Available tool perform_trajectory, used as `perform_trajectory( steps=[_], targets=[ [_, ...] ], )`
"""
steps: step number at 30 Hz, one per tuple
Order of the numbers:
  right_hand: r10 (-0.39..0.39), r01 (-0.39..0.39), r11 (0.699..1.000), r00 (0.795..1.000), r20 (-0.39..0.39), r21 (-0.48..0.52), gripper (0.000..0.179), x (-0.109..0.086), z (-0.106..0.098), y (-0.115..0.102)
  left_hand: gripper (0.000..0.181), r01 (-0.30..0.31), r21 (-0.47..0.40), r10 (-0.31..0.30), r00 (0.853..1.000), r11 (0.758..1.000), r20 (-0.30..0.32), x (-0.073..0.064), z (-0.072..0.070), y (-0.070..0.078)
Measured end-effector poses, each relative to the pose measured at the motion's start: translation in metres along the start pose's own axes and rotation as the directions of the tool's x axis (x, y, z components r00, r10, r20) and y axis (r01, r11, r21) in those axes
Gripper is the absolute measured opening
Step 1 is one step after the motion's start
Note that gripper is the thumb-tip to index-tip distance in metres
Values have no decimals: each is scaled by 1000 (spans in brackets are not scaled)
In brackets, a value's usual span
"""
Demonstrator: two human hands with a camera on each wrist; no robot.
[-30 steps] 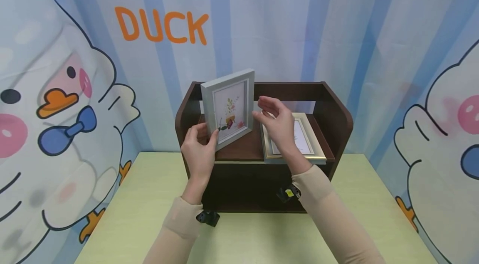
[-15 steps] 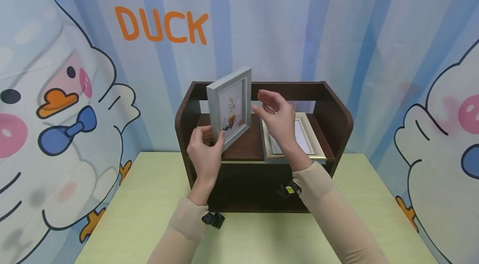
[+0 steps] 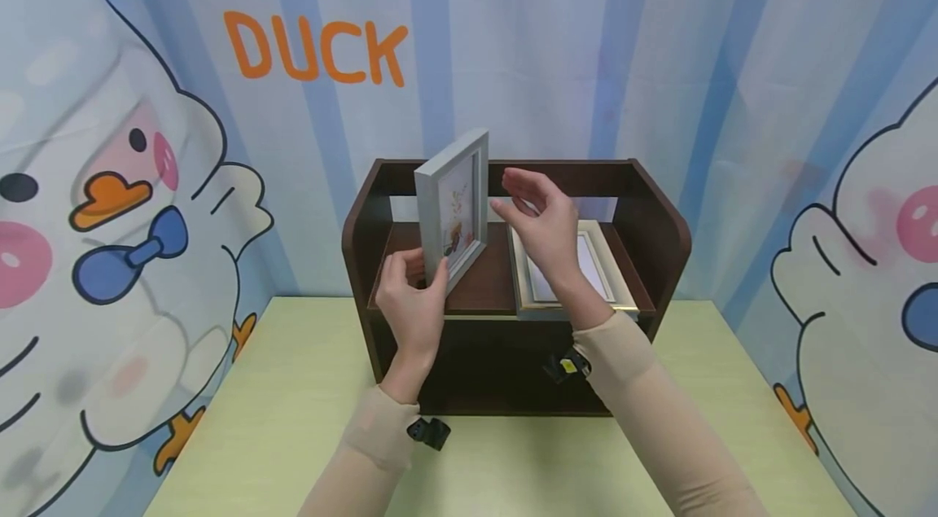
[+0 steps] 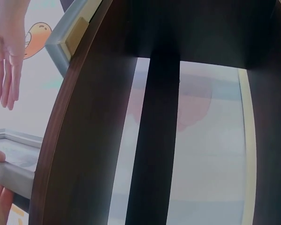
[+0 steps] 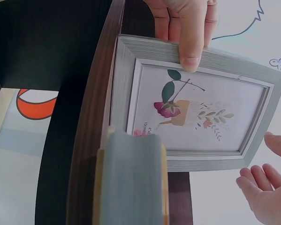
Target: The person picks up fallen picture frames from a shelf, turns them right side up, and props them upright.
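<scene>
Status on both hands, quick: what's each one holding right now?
Left hand: closed, holding the grey picture frame between thumb and fingers.
Right hand: open, holding nothing, close beside that frame.

The shelf (image 3: 495,282) leaves a gap between two obstacles, the grey frame (image 3: 456,212) and the gold-edged frame (image 3: 597,266).

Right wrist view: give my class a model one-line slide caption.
The left hand holds a grey-framed flower picture by its edge; the right hand hovers beside it.
</scene>
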State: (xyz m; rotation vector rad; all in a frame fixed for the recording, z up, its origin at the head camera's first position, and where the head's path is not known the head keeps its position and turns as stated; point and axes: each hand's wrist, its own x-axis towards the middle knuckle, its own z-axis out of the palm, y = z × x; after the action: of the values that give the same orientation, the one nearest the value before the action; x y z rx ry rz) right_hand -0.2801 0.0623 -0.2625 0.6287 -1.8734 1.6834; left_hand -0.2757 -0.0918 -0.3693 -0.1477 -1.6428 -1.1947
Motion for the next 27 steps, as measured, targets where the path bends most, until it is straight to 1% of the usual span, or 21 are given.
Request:
perform_trajectory(
  steps=[3,10,17,23,27],
  targets=[
    [-1,1,1000,1000,2,-4,40,1,0,-1,21,-7,-3,7,1000,1000,-3,-1,1,0],
    [-18,19,1000,1000,22,-18,40,6,0,-5,23,-27,25,28,1000,999,-14,-4,3,1],
    [-26,29,998,998,54,-60,43,12,0,-12,26,-47,39,48,999,998,-12,-7,6,3],
    [-34,37,999,994,104,-33,45,21,3,-20,26,-53,38,53,998,998,-13,-8,7,4],
    [-59,61,998,987,152,-7,46,24,4,-24,26,-53,40,54,999,998,-6,-7,7,4]
  ],
)
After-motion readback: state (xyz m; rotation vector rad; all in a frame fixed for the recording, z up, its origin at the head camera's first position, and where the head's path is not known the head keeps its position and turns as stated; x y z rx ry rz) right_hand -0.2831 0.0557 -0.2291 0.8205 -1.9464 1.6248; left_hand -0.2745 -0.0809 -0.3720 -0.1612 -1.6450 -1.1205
